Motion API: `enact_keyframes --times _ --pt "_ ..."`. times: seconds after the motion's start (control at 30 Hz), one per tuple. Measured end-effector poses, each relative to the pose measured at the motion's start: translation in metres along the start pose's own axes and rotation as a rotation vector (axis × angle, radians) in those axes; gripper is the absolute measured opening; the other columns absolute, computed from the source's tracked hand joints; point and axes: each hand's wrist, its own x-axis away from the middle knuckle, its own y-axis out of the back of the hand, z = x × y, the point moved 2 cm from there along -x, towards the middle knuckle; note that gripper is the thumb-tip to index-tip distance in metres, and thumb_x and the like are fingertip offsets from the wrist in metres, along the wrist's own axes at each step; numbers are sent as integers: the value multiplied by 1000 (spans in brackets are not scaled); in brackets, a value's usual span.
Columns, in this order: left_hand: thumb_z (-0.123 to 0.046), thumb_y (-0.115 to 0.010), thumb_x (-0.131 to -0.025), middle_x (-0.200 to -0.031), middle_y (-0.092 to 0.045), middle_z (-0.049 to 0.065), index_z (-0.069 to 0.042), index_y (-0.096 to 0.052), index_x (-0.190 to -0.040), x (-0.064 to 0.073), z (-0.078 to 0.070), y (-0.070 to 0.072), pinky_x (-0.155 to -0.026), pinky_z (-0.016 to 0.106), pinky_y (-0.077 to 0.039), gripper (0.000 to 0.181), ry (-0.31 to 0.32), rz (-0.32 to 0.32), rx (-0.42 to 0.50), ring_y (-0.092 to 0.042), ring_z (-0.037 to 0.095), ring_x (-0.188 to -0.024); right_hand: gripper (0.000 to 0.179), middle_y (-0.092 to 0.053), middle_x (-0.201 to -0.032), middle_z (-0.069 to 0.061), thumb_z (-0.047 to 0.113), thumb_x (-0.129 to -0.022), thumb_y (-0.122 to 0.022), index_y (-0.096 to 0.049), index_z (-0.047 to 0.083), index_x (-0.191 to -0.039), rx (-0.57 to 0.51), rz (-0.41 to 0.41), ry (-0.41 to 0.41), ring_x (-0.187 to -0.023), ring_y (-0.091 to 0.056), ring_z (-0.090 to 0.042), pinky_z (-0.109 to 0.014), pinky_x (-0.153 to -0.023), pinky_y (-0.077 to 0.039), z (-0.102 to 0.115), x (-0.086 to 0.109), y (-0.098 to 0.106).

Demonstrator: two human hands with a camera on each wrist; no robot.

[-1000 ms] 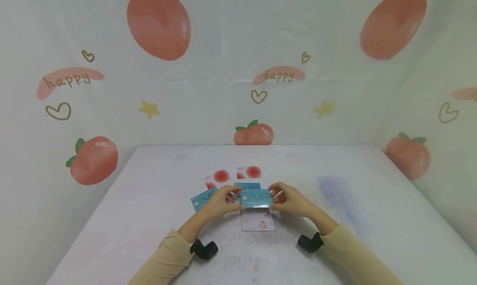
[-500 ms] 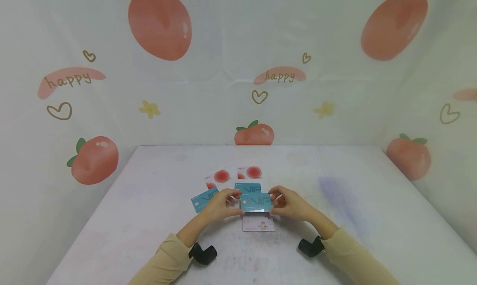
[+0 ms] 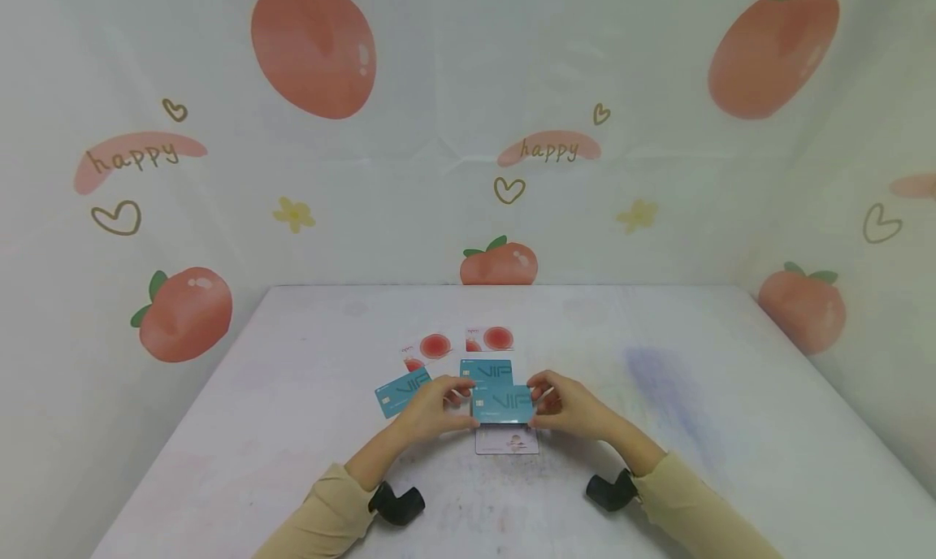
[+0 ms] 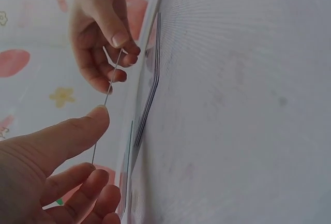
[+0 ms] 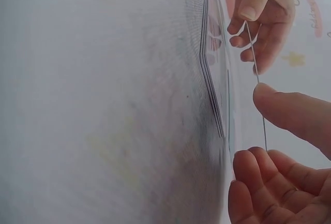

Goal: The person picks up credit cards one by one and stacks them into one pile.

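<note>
A blue VIP card (image 3: 503,405) is pinched between my two hands, its printed face up in the head view. My left hand (image 3: 431,411) grips the card's left edge with thumb and fingers. On the right edge my right hand (image 3: 574,406) pinches it the same way. Both wrist views show the held card edge-on as a thin line (image 4: 107,93), raised off the table. Below it lies a small stack of white cards (image 3: 507,440) with a pink print; the held card hides the stack's far part. Its layered edges (image 5: 202,43) show in the right wrist view.
Behind the held card lies another blue VIP card (image 3: 486,370), partly covered in view. A tilted blue VIP card (image 3: 400,392) is beside my left hand. Farther back are two white cards with red circles, one tilted (image 3: 431,348) and one straight (image 3: 490,339).
Both hands have brought the blue VIP card a little toward the person, covering more of the white stack and uncovering more of the blue card behind. The other cards stay put.
</note>
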Motion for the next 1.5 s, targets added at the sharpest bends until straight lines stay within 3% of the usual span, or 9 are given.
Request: enact_keyframes --times 0.43,1.0,1.5 --pt "-21 -78 -75 -106 -65 7 -3 -58 -119 3 1 -3 -79 26 -50 52 2 20 8 -59 18 -94 48 -57 -97 -9 16 -77 -75 -51 -1 -114 14 30 -30 -83 -57 -12 -22 -77 -52 3 2 -1" --pt "-19 -78 -74 -106 -64 8 -1 -57 -117 6 -3 -5 -79 25 -49 51 14 54 26 -55 15 -92 46 -58 -95 -9 17 -76 -76 -51 -2 -111 57 55 -9 -83 -59 -15 -25 -76 -52 7 7 -1" --pt "-18 -78 -73 -106 -63 11 0 -58 -115 13 -10 -6 -83 31 -50 50 -17 63 -24 -56 22 -93 46 -58 -98 -9 18 -76 -76 -51 -1 -110 67 65 -5 -87 -58 -17 -27 -75 -51 11 12 -2"
